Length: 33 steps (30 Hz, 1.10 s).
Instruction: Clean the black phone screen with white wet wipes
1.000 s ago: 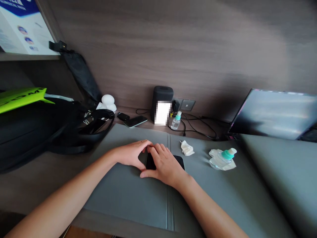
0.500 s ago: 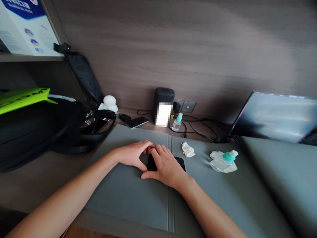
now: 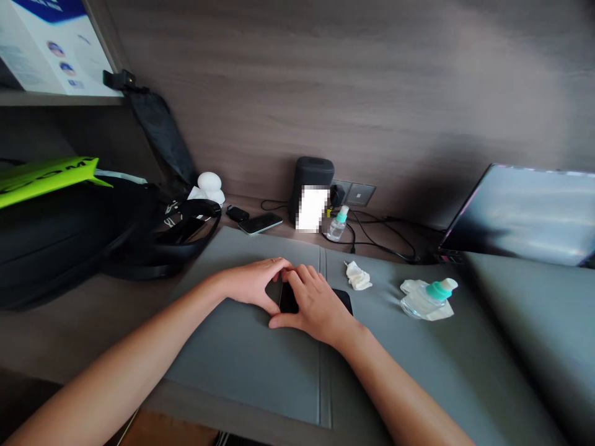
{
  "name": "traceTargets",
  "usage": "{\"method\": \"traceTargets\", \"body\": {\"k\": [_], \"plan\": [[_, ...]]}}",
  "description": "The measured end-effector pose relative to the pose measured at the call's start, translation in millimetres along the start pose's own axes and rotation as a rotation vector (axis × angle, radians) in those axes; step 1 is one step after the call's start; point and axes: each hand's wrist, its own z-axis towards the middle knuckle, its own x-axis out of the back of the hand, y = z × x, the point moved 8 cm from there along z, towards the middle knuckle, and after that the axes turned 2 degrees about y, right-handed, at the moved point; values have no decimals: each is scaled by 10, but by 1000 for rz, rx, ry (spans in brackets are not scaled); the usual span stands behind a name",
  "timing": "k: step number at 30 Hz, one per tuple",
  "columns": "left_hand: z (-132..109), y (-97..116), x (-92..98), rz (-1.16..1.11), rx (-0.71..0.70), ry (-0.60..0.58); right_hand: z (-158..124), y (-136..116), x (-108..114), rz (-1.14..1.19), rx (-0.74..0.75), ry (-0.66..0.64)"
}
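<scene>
The phone (image 3: 343,300) lies flat on the grey mat (image 3: 242,353), under the person's two hands. The left hand (image 3: 255,282) makes a wide curve at the phone's left end, with a big gap between thumb and fingers. The right hand (image 3: 312,302) goes over the top, thumb spread out on the near side. Its fingers meet the left hand's at the far edge. I cannot tell if either hand grips the phone or just rests there.

I think the work is in the middle: the phone is in place, but both hands are busy on it. The hands hide how much is left.

Now I count. There are two phones, with the other one (image 3: 260,223) back by the wall. I see two spray bottles, one far (image 3: 338,227) and one near (image 3: 425,300), one crumpled tissue (image 3: 357,276), one speaker (image 3: 314,170) and one laptop (image 3: 534,214).
</scene>
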Motion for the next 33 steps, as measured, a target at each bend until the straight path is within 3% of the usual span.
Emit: {"method": "traceTargets", "body": {"k": [19,33], "plan": [[7,24,9,-28,-15,1,0,10,13,72,-4,1],[2,66,-2,-3,-57,-27,-127,25,228,95,-8,-80]]}}
